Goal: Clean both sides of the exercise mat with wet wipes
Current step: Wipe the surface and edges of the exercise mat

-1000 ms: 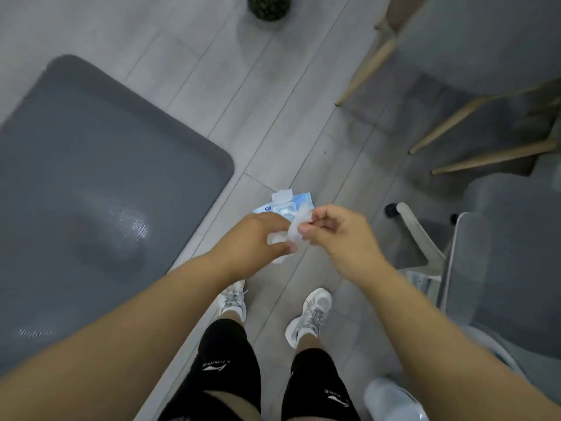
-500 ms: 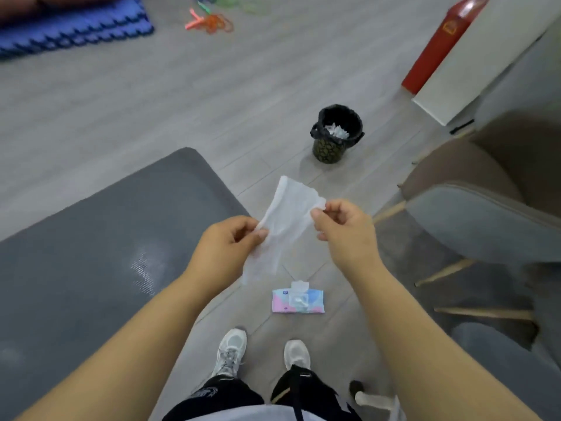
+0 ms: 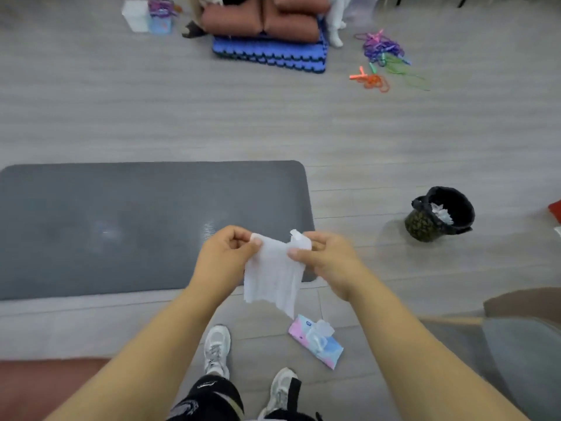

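Head view: our left hand point(image 3: 226, 253) and right hand point(image 3: 329, 262) pinch the top corners of a thin white wipe point(image 3: 273, 275), which hangs crumpled over the smooth grey mat point(image 3: 121, 226) lying flat on the plank floor point(image 3: 364, 141). A soft wipes pack point(image 3: 315, 341) lies near our shoes point(image 3: 217, 350); a black bin point(image 3: 440, 214) stands well apart to the right.

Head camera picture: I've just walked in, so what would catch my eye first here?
Two bare hands in the middle, the left hand and right hand, hold a white wet wipe spread between them. Just beyond lies a big grey exercise mat on the floor. The wipe pack lies by the feet, and a black bin stands to the right.
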Available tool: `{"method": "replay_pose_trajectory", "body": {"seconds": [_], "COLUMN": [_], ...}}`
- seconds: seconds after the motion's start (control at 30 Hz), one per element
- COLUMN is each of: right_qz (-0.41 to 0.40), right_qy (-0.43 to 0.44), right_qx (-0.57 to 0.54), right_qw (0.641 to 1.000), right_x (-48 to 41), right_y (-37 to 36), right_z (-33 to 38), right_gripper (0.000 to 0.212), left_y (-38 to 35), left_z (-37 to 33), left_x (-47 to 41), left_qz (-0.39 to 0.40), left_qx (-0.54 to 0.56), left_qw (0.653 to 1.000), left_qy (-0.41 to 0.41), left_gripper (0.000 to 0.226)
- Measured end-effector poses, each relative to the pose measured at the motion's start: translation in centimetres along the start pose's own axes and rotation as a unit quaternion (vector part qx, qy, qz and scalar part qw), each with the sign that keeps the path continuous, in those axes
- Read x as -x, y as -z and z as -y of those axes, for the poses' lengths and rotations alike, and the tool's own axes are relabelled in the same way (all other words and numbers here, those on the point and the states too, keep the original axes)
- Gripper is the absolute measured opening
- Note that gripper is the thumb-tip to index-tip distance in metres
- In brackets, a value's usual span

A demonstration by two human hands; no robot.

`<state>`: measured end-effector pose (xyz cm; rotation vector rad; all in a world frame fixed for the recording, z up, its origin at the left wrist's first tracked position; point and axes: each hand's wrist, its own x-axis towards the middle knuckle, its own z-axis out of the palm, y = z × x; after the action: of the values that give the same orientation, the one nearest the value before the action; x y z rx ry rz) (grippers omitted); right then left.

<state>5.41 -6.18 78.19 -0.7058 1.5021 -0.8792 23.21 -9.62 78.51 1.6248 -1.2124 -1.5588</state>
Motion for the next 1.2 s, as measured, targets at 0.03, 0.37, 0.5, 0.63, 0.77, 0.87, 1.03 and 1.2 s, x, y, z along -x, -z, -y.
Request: {"method": "replay_pose_trajectory", "body": {"seconds": [0.03,0.37,0.5,0.63,0.77,0.87,1.03,1.2], "right_qz": [0.026,0.104,0.138,0.158,0.188,0.206,0.260,0.330], "right_qy": [-0.002,0.048,0.035,0.013,0.013,0.031,0.040,0.076], "right_qx": [0.021,0.198,0.242,0.285,0.317,0.314,0.356,0.427], "right_qw": [0.999,0.973,0.960,0.945,0.930,0.926,0.897,0.838], "right_x": [-0.1,-4.3,-6.5,-8.9,-11.3,-13.9,-19.6,-24.1], "right_y": [-1.3,-17.5,-25.5,-31.6,-35.6,-38.3,-43.4,-48.1], "right_z": [-0.1,2.9,4.1,5.0,6.4,8.1,11.1,14.5], "right_gripper": [0.030,0.042,0.036,0.038,0.035,0.031,0.032,0.029], "left_y": [1.3,17.2,24.8,31.4,35.8,38.7,43.6,48.3], "left_z": [0.4,3.5,4.6,5.7,6.0,5.8,4.7,2.9], "left_x": [0.2,0.3,-0.7,-2.0,-3.8,-5.9,-10.1,-12.9], "left_qz": [-0.030,-0.167,-0.182,-0.167,-0.183,-0.195,-0.235,-0.274], "left_qx": [0.002,0.086,0.052,-0.021,-0.054,-0.123,-0.166,-0.159], "left_qw": [1.000,0.981,0.980,0.985,0.981,0.972,0.958,0.948], "left_qy": [0.005,0.058,0.055,0.045,0.039,0.042,0.022,0.018], "left_gripper": [0.007,0.023,0.030,0.017,0.023,0.016,0.018,0.015]}}
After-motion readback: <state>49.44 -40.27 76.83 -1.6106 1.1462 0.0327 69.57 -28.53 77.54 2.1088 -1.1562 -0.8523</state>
